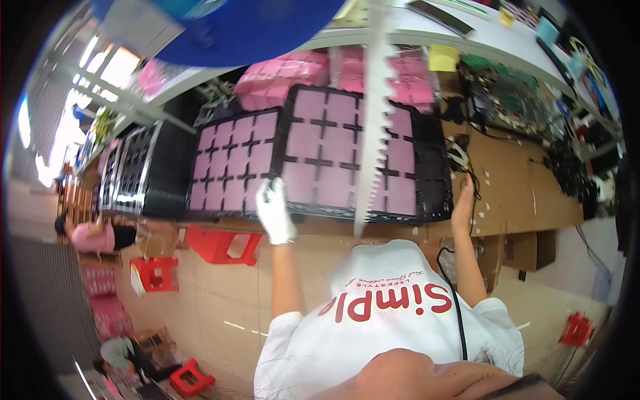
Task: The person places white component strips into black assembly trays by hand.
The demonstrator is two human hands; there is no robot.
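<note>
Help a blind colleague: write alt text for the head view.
A white-gloved left hand is at the near left corner of a black tray of pink squares, a similar tray to its left; the bare right hand is right of it, beside a black cable.

Your white shirt (373, 335): one large red word (400, 300) across chest, rounded letters, upside down in view. Below it on fabric, two smaller red lines: one in plain capitals (383, 283), one in slanted script (415, 274). Black cable (460, 317) hangs just beside word's first letter. White sheet (143, 30) against blue round thing (233, 33), upper left of your view: any print too faint to read. Pink stacked packs (101, 280), lower left: pale marks, too small to read.
</note>
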